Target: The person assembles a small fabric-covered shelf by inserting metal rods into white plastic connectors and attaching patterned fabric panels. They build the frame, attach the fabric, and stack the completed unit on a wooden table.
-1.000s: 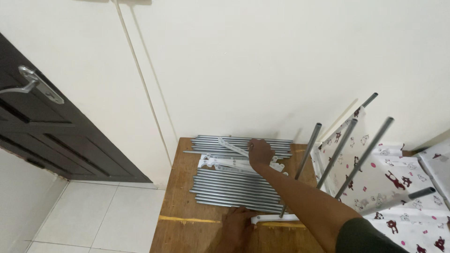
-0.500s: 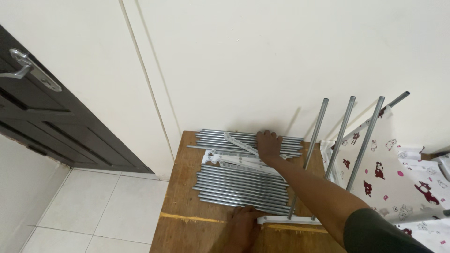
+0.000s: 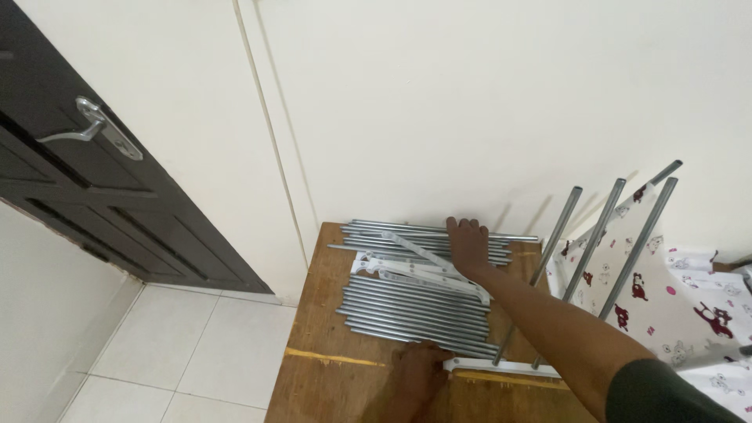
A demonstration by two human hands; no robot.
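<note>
Closest to me, my left hand (image 3: 421, 368) rests on the brown wooden surface (image 3: 329, 376). Its fingers are curled at the near edge of the flat stack of thin grey metal rods (image 3: 419, 313), but I cannot tell if it grips a rod or just presses down. Just beside it lies a white plastic bar (image 3: 501, 366) with three upright grey metal poles (image 3: 595, 235) standing out of it and leaning toward the wall.

The rods lie side by side in the middle of the surface, reaching back almost to the wall. I think they are hard and stiff, smooth and a bit slippery, and they could roll apart. One rod should be light, but the whole stack may be heavy. I would hold a few rods near the middle, or one hand at each end.

White flat metal brackets (image 3: 415, 270) lie across the rods. Farther back, my right hand (image 3: 468, 244) lies open and flat, palm down, on the far rods.

To the right, a white cloth with small red and dark animal pictures (image 3: 674, 298) hangs soft and floppy. I see no boxes, labels or signs.

Far left are pale floor tiles (image 3: 196, 345), a dark brown door (image 3: 94, 196) with a silver handle (image 3: 90, 129), and the cream wall (image 3: 470, 94).
</note>
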